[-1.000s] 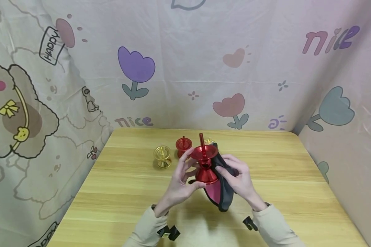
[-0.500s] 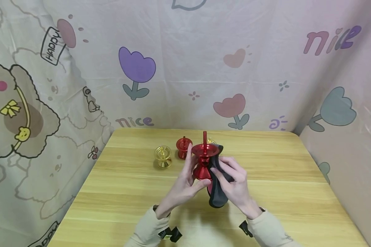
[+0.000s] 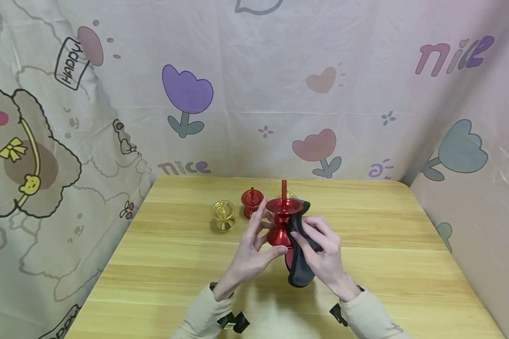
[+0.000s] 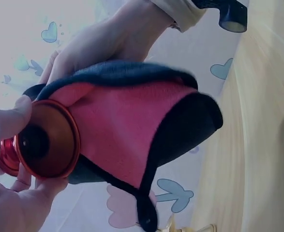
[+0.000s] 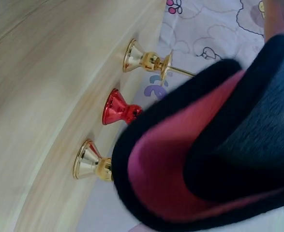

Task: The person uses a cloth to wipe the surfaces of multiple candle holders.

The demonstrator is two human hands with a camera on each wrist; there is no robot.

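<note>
My left hand [image 3: 251,254] holds up a shiny red candle holder [image 3: 277,237] with a wide dish and a tall spike, upright above the table. In the left wrist view, thumb and fingers grip the rim of its flared base [image 4: 59,140]. My right hand [image 3: 325,249] pinches a folded cloth [image 3: 300,273], dark grey outside and pink inside with black edging, against the holder's right side. The cloth [image 4: 120,125] spreads beside the base in the left wrist view. In the right wrist view, the folded cloth [image 5: 248,145] covers the held candle holder and most of the hand.
Behind the hands stand a gold candle holder [image 3: 223,215] at left, a smaller red one [image 3: 250,200] in the middle, and another gold one [image 3: 289,193], mostly hidden. The wooden table [image 3: 161,263] ends at a printed fabric backdrop [image 3: 254,94].
The right hand has drawn the cloth leftward around the red candle holder, so less pink shows. The holder has risen slightly and moved a little right.
</note>
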